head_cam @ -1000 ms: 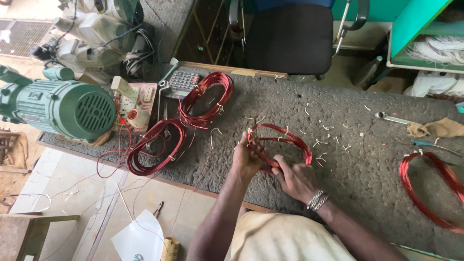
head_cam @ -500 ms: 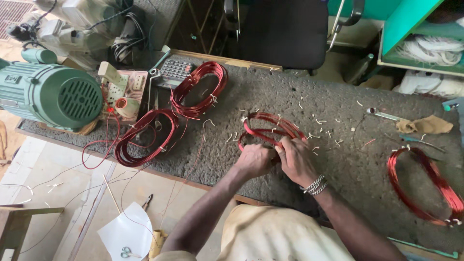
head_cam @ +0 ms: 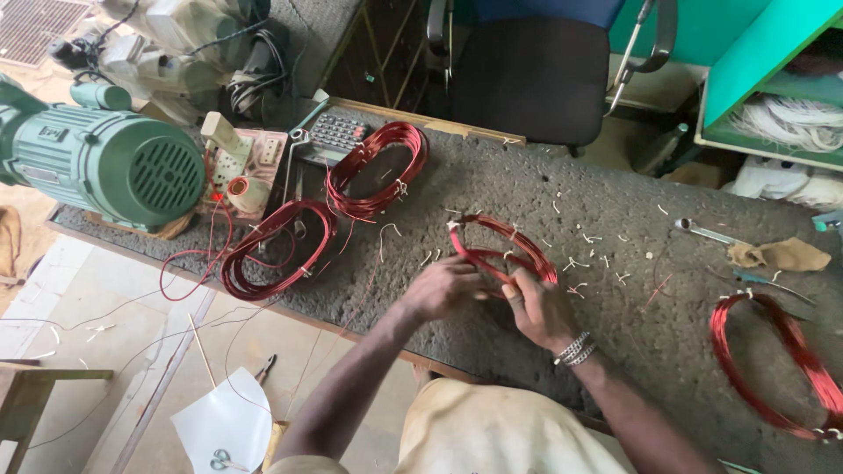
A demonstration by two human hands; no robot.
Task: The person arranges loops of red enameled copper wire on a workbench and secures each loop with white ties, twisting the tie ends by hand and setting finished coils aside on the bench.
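Observation:
A small coil of red enamelled wire (head_cam: 505, 243) lies on the grey workbench (head_cam: 562, 197) in front of me. My left hand (head_cam: 446, 287) grips its near edge from the left. My right hand (head_cam: 537, 307), with a beaded bracelet on the wrist, pinches the same edge from the right, fingers closed on the strands. Short white tie scraps lie scattered around the coil.
Three more red wire coils rest on the bench: one at far left (head_cam: 279, 248), one beside a keypad device (head_cam: 376, 169), one at right (head_cam: 777, 364). A green electric motor (head_cam: 92, 158) stands at left. A spanner (head_cam: 707, 233) and rag (head_cam: 780, 254) lie at right; an office chair (head_cam: 540, 70) stands behind.
Both hands have stayed on the small coil, working its near edge; the view has shifted a little, so the bench objects sit slightly differently in frame.

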